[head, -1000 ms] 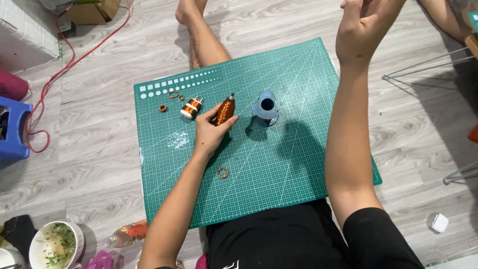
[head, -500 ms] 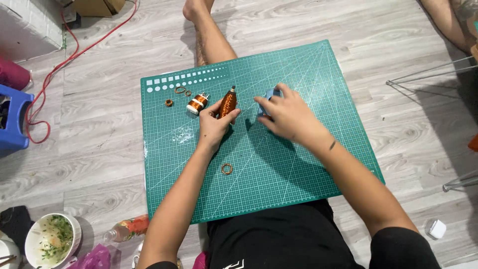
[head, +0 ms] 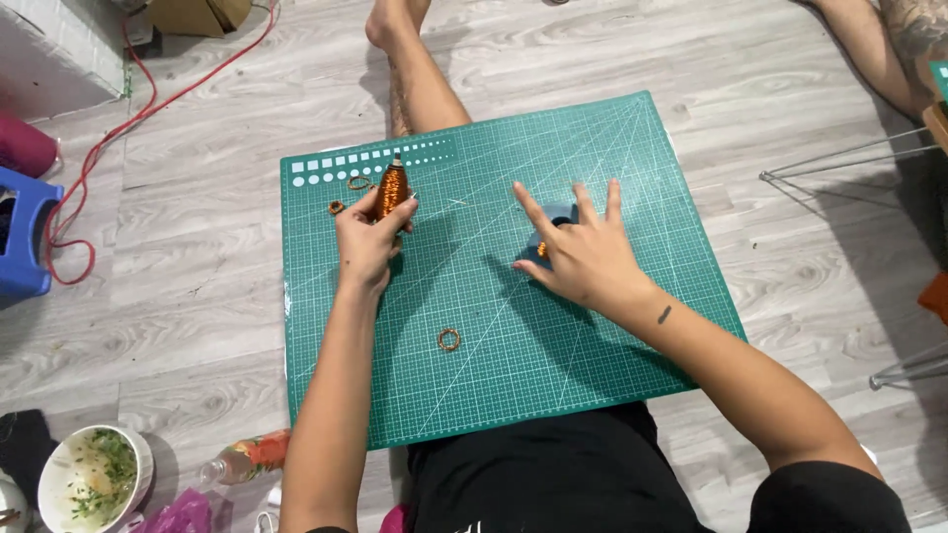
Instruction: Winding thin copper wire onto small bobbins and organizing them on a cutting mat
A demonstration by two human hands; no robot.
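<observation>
the left hand (head: 367,237) grips the copper wire spool (head: 392,190); the right hand (head: 583,259), fingers spread, covers the small blue holder (head: 559,214) (half hidden) on the green cutting mat (head: 612,158).

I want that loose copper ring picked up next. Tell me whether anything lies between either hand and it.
Nothing visible does. The small copper ring lies alone on the green cutting mat, with bare mat between it and the left hand holding the copper wire spool, and the right hand on the blue-grey holder.

Open cutting mat (head: 592,148) lying bare between both hands, small wire ring (head: 449,340) sitting near front edge, wire loops (head: 346,194) crowding far-left corner
</observation>
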